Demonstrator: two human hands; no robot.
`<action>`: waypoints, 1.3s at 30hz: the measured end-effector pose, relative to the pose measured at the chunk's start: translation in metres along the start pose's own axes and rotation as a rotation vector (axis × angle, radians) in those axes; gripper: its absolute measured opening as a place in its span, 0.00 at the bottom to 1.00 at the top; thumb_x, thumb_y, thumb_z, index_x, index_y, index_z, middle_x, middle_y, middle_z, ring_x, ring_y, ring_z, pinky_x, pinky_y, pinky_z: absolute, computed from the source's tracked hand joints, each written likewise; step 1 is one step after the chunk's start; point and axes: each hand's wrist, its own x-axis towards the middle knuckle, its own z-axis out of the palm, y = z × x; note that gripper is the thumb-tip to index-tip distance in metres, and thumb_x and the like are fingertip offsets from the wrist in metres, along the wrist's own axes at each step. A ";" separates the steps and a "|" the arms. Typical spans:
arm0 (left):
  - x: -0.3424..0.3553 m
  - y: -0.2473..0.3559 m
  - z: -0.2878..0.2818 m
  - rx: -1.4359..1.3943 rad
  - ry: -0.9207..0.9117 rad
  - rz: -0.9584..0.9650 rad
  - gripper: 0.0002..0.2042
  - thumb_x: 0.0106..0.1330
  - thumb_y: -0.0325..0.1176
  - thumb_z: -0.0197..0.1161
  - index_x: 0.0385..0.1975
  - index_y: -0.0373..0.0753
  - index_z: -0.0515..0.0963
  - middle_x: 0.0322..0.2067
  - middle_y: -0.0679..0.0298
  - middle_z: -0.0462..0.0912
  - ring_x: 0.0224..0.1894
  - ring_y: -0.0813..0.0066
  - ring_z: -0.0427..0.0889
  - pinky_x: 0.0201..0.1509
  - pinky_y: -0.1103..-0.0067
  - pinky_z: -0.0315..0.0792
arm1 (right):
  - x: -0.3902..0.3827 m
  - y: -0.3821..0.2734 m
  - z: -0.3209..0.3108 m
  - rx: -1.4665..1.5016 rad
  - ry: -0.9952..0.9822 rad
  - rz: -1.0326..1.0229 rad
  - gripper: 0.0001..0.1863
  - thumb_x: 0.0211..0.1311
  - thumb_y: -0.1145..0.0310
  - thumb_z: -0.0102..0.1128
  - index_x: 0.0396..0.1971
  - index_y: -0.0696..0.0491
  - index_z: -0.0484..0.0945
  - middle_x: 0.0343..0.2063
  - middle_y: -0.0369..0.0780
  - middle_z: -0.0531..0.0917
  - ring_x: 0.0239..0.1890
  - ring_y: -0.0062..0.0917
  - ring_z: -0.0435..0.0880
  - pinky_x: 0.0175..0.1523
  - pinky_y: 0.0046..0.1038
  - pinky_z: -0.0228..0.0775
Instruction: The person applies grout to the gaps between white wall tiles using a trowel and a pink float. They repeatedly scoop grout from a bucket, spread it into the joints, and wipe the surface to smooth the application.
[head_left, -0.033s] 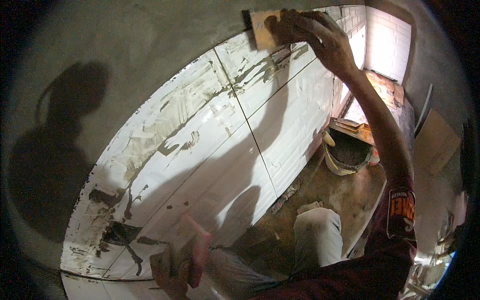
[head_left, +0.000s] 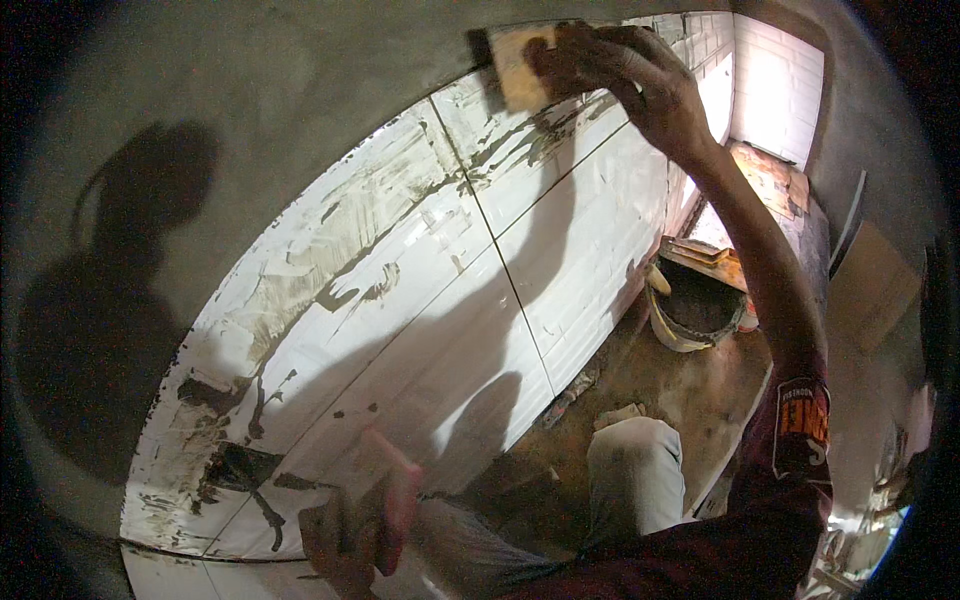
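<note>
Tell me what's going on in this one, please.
A person's right hand grips a flat tan piece at the upper edge of a white-tiled wall. The left hand, low and in shadow, holds a reddish thing too dim to name. Dark smears mark the tiles, and a bucket stands on the floor beyond.

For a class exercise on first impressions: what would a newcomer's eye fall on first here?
Probably the right hand, raised at the top, holding a flat yellowish piece near the white tiles' upper edge. Next, the dark shadow of a head and shoulders on the grey wall at left, then dark smears on the tiles, lower left.
</note>
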 end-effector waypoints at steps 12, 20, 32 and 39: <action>0.005 0.006 0.006 -0.011 -0.116 -0.022 0.15 0.56 0.39 0.66 0.40 0.39 0.80 0.42 0.56 0.80 0.38 0.55 0.77 0.42 0.63 0.70 | -0.006 0.015 -0.008 -0.113 -0.030 0.126 0.18 0.56 0.79 0.60 0.48 0.51 0.77 0.46 0.42 0.79 0.48 0.35 0.80 0.49 0.30 0.77; 0.003 0.026 0.013 -0.237 -0.112 -0.612 0.19 0.57 0.40 0.68 0.44 0.34 0.79 0.37 0.57 0.81 0.42 0.60 0.76 0.50 0.62 0.69 | -0.004 0.000 0.007 -0.008 -0.042 -0.013 0.19 0.55 0.77 0.62 0.49 0.48 0.77 0.48 0.43 0.78 0.49 0.36 0.79 0.49 0.32 0.79; -0.008 0.017 0.019 -0.181 -0.141 -0.362 0.21 0.57 0.39 0.67 0.49 0.37 0.78 0.45 0.52 0.80 0.47 0.54 0.76 0.60 0.65 0.65 | -0.003 0.010 0.002 -0.006 -0.029 -0.050 0.18 0.56 0.72 0.62 0.49 0.48 0.77 0.48 0.42 0.78 0.50 0.33 0.80 0.50 0.30 0.79; 0.018 0.023 0.023 0.037 -0.121 -0.011 0.17 0.50 0.36 0.71 0.41 0.43 0.81 0.40 0.57 0.79 0.35 0.55 0.78 0.38 0.65 0.73 | 0.058 -0.049 -0.014 0.801 -0.074 0.973 0.14 0.63 0.67 0.53 0.42 0.60 0.79 0.41 0.44 0.82 0.46 0.30 0.81 0.50 0.26 0.73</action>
